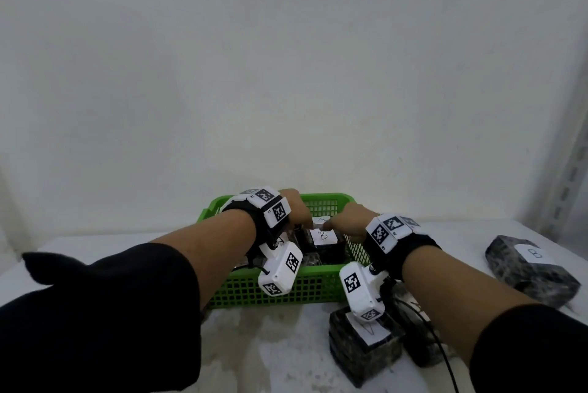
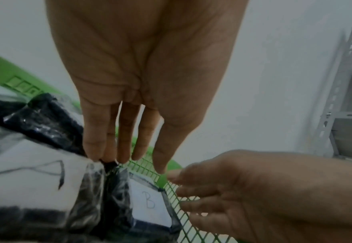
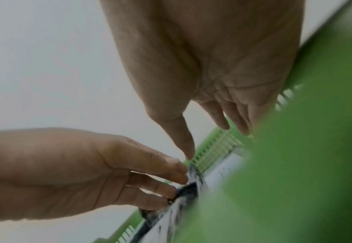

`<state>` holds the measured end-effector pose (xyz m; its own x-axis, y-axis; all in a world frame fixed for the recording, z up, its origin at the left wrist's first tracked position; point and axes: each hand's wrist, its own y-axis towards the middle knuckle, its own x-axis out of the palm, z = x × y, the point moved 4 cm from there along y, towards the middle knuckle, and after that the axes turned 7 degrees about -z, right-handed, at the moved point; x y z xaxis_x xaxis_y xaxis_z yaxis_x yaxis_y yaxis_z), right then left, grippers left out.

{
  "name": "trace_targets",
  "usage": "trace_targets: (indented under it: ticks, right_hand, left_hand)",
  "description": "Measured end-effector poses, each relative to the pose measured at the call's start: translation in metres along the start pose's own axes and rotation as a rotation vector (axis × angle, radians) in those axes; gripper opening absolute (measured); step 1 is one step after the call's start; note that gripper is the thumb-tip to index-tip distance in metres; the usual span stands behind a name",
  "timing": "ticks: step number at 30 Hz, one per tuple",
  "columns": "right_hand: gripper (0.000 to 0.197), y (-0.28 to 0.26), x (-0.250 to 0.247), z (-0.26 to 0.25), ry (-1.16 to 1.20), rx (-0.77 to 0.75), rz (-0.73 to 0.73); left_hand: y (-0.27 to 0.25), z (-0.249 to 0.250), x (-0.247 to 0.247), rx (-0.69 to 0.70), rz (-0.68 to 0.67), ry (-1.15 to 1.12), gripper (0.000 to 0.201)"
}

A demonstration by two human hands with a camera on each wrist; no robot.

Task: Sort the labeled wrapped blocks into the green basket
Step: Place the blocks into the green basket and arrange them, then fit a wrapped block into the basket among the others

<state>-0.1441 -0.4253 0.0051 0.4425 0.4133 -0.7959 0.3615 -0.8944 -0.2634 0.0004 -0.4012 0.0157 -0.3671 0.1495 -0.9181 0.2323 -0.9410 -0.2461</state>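
both forearms are bare below loose black fabric sleeves (image 1: 105, 306) pushed back toward the elbows. each wrist wears a wide black strap (image 1: 401, 249) carrying a ring of white plastic blocks (image 1: 388, 229) printed with black-and-white square fiducial markers. a white box-shaped camera housing (image 1: 280, 267) with the same markers hangs under each wrist on a small bracket, and a thin black cable (image 1: 440, 345) trails from the right one.
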Motion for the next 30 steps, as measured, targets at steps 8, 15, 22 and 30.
trace_targets:
  ticks: [8,15,22,30]
  right_hand:
    - [0.076,-0.062,-0.047,-0.007,0.043,-0.251,0.145]
    - [0.078,-0.13,-0.034,0.036,-0.024,-0.302,0.162]
    - [0.079,-0.168,-0.014,0.083,-0.055,-0.262,0.175]
    - [0.07,-0.164,0.006,0.131,-0.172,0.002,0.019]
  left_hand:
    - [-0.048,0.025,-0.028,0.215,0.046,0.019,0.038]
    - [-0.118,0.05,-0.002,0.372,0.048,0.067,0.046]
    - [-0.164,0.065,0.055,0.538,0.09,0.104,0.053]
    - [-0.158,0.106,0.104,0.543,0.007,0.3,0.046]
